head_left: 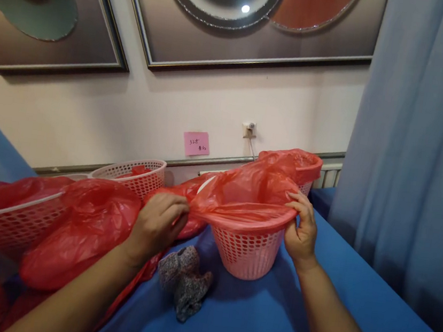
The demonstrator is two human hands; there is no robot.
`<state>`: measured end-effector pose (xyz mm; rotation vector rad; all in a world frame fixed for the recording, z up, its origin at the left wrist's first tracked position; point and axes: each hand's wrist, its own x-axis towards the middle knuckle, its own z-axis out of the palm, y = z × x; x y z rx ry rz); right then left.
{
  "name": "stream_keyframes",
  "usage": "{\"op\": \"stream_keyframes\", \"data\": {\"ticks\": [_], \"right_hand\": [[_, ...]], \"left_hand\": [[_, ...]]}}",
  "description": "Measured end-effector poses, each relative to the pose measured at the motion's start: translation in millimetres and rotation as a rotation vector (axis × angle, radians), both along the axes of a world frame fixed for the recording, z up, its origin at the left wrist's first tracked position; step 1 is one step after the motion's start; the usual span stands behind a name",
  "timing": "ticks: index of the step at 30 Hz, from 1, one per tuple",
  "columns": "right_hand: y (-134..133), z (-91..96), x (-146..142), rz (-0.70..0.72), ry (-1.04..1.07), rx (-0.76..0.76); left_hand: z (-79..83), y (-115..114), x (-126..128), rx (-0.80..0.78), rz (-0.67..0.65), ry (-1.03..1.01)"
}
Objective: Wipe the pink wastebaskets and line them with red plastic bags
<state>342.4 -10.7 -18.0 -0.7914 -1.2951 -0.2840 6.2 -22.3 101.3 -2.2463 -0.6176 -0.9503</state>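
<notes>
A white perforated plastic basket [249, 253] stands on the blue surface in front of me. Over its rim lies a red plastic bag [245, 216], stretched across the near edge and bunched toward the left. My left hand [161, 223] is closed on the bag's gathered edge, just left of the basket. At the right side of the rim, my right hand [302, 227] grips the bag, with the thumb and fingers pinched at the edge. A crumpled grey speckled cloth-like bundle [186, 280] lies on the blue surface, below and right of my left hand.
Several other white baskets [159, 168] with red bags stand left and behind. A loose red bag [84, 230] spreads beside my left forearm. The blue-covered surface [259, 321] runs toward me. A blue curtain [419, 131] hangs at right; a pink note [196, 144] is on the wall.
</notes>
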Motion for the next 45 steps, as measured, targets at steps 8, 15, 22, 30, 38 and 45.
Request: {"op": "stream_keyframes", "data": {"ticks": [8,15,22,30,38,45], "right_hand": [[0,4.7,-2,0.067,-0.017,-0.032],[1,2.9,2,0.069,-0.035,-0.003],[-1,2.2,4,0.057,-0.050,-0.010],[2,2.9,8,0.082,-0.061,-0.031],[2,1.5,8,0.074,-0.080,-0.037],[1,6.2,12,0.077,-0.115,-0.065]], "left_hand": [[-62.8,-8,-14,-0.389,0.160,-0.238],[-44.9,5,-3,-0.546,0.143,-0.804],[-29.3,20,32,-1.221,-0.095,-1.328],[-51.8,54,24,-1.117,-0.101,-1.446],[-51.5,48,21,-0.802,0.054,-1.325],[-37.2,-11,34,-0.209,-0.123,-0.272]]}}
